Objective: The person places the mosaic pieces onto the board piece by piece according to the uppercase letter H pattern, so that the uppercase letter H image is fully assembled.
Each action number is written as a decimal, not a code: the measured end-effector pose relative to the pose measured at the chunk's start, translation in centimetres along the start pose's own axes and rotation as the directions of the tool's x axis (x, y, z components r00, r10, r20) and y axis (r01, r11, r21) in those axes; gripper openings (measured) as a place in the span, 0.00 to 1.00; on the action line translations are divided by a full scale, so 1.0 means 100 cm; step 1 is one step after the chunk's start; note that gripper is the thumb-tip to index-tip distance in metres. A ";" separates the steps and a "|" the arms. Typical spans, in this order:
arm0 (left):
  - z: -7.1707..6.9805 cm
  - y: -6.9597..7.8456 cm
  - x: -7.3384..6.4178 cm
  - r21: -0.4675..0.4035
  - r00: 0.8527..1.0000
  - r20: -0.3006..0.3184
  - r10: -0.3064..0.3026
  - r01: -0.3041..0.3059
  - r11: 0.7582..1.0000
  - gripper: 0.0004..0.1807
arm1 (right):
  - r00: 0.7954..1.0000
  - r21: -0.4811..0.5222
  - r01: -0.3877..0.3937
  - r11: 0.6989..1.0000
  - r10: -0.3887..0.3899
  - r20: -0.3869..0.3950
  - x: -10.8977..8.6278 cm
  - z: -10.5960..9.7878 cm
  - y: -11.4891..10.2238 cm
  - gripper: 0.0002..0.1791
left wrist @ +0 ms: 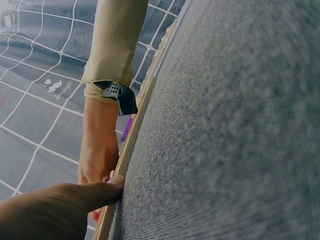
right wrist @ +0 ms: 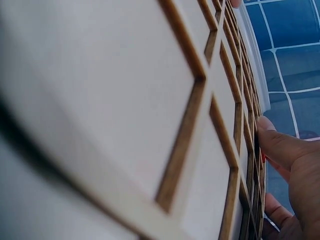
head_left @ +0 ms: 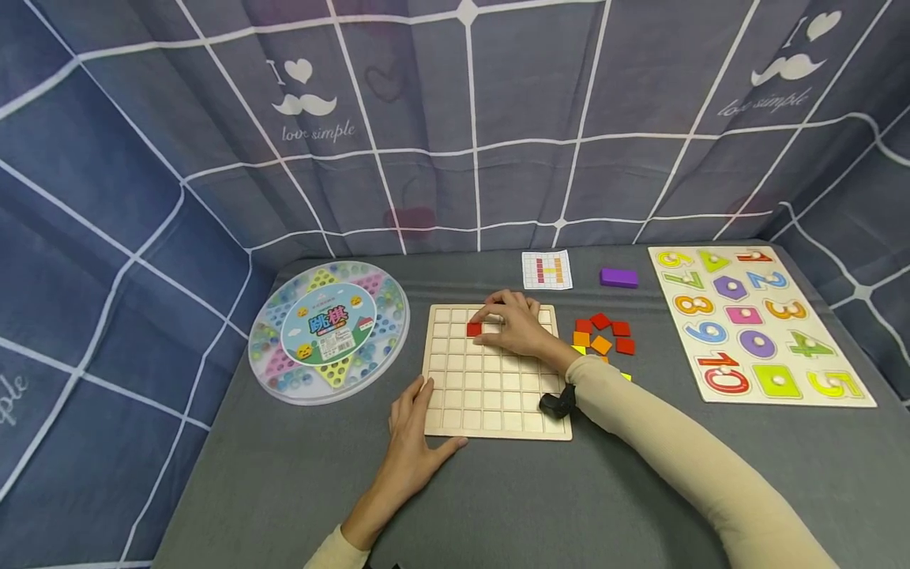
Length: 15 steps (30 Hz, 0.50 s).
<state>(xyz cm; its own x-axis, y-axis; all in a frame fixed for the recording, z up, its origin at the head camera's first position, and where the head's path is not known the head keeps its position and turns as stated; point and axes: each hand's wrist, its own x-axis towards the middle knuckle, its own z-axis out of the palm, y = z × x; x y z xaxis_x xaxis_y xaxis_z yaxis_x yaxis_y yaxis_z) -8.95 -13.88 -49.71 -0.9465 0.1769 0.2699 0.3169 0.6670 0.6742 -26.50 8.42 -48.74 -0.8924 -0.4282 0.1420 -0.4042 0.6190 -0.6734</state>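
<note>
A wooden grid board with square recesses lies flat on the table. My left hand rests at its near left corner, fingers along the left edge and the thumb at the near edge; in the left wrist view the thumb touches the rim. Over the far part of the board, my right hand pinches a small red square tile between thumb and forefinger, at a recess in the second row. In the right wrist view a sliver of red shows beside the thumb; the fingers hide most of the tile.
Loose red, orange and yellow tiles lie right of the board. Behind it are a pattern card and a purple block. A round Chinese checkers set stands left, a number puzzle board right. Grid-patterned curtains surround the table.
</note>
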 end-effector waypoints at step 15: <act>0.002 -0.003 -0.003 0.016 0.999 -0.036 0.035 -0.034 0.999 0.54 | 0.999 0.110 0.048 0.993 -0.048 -0.008 -0.034 -0.051 0.019 0.23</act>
<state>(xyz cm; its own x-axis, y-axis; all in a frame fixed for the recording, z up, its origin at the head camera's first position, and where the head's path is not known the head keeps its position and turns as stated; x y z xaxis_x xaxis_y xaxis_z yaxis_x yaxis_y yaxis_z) -8.79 -13.96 -50.11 -0.9322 0.1740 0.3174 0.3480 0.6722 0.6535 -25.23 14.40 -46.76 -0.8737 -0.4518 0.1800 -0.4223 0.5213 -0.7416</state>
